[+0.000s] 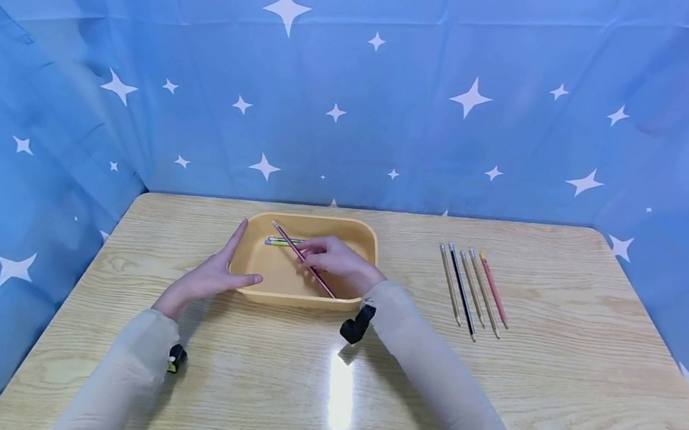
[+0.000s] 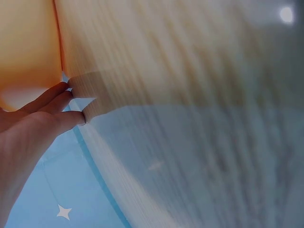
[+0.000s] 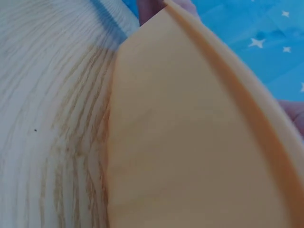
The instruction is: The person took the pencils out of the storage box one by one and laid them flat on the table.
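Observation:
A shallow light-orange tray point(image 1: 373, 248) stands toward the back of the table. Inside it, my right hand point(image 1: 338, 263) pinches a dark red pencil point(image 1: 323, 285), which lies slantwise across the tray with its eraser end up at the back left. Beneath that pencil are a green pencil and a yellow-green pencil point(image 1: 275, 242), partly hidden by the hand. My left hand point(image 1: 215, 276) is spread at the tray's left side, its thumb over the front-left corner. In the left wrist view its straight fingers point(image 2: 59, 100) reach along the tray's outer wall. The right wrist view mostly shows the tray's outer front wall point(image 3: 180, 118).
Several pencils lie side by side on the wooden table point(image 1: 593, 364) right of the tray: a black pencil point(image 1: 463, 292), a red pencil point(image 1: 494, 291) and some tan ones. A blue curtain with white stars point(image 1: 359, 101) hangs behind the table and along its sides.

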